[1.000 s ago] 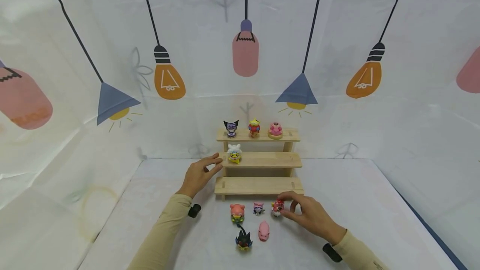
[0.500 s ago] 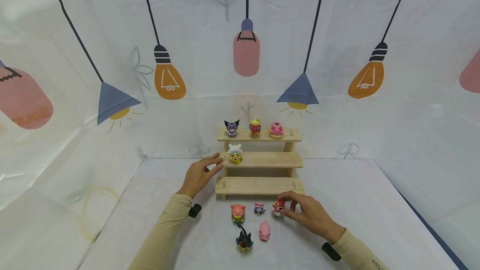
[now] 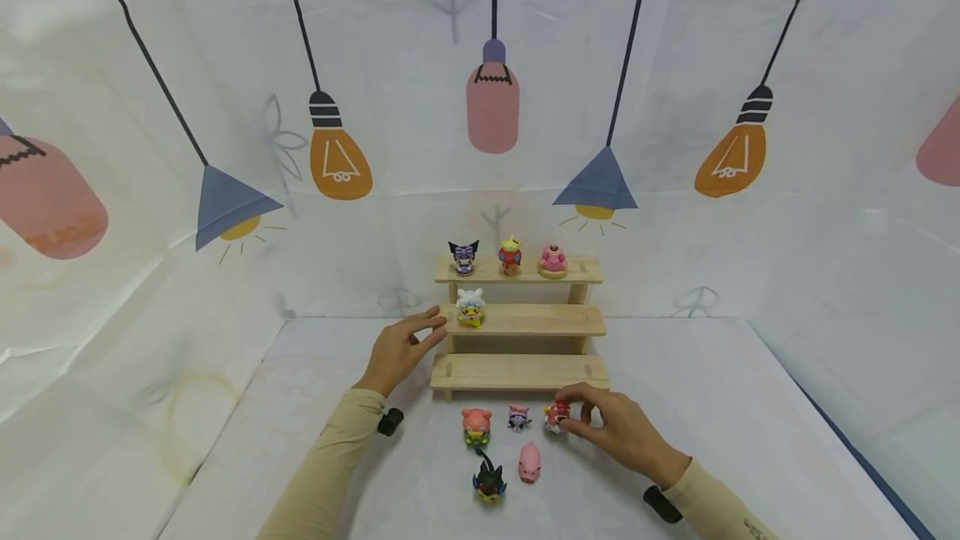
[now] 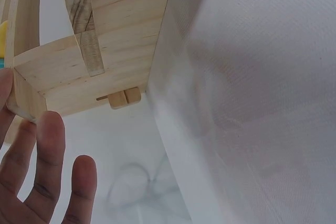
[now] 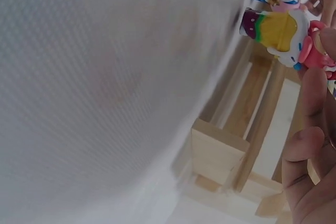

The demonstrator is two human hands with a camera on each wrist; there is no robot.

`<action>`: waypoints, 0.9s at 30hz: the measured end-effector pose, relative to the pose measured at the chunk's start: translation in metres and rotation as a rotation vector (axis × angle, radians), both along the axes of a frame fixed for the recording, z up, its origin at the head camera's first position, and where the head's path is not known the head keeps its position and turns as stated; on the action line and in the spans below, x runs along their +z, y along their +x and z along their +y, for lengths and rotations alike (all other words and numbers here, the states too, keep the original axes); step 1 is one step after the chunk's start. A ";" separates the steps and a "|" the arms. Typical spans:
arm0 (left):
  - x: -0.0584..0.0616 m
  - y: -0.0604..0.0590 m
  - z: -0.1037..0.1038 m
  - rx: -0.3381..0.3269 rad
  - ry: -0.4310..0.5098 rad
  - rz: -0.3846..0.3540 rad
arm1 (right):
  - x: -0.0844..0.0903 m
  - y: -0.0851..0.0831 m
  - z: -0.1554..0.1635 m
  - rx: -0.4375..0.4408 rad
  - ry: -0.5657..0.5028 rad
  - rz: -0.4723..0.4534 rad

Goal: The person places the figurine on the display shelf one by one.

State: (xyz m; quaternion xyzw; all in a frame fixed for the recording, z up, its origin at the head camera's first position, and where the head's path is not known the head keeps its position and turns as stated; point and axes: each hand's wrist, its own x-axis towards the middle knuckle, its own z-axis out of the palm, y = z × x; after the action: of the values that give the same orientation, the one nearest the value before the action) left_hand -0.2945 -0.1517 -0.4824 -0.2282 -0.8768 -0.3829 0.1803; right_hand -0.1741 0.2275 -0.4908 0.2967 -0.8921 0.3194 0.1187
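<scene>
My right hand (image 3: 626, 432) pinches a small figurine (image 3: 555, 417) by its red top, between thumb and fingertips. In the right wrist view this figurine (image 5: 278, 30) shows a yellow body and a purple base, close over the white tabletop. My left hand (image 3: 397, 354) has its fingertips at the left end of the middle tier of a wooden three-tier display stand (image 3: 525, 369). Its fingers (image 4: 50, 140) are loosely extended at the board's end in the left wrist view. Beside the pinched figurine stands a small pink-and-grey figurine (image 3: 518, 417).
On the top tier stand a black-eared purple figurine (image 3: 463, 258), a yellow-topped red one (image 3: 510, 257) and a pink one (image 3: 552, 261). A white-hooded figurine (image 3: 470, 307) occupies the middle tier's left. On the tabletop are an orange-pink figurine (image 3: 476, 426), a pink pig (image 3: 529, 463) and a black figurine (image 3: 489, 482).
</scene>
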 end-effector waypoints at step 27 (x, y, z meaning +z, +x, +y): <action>-0.002 0.000 0.000 -0.004 0.011 -0.006 | 0.015 -0.006 -0.010 -0.013 -0.045 0.032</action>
State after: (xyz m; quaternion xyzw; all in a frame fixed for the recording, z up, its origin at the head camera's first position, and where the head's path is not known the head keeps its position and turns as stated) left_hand -0.2945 -0.1520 -0.4840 -0.2276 -0.8748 -0.3888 0.1782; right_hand -0.1805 0.2171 -0.4758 0.2932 -0.8846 0.3337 0.1417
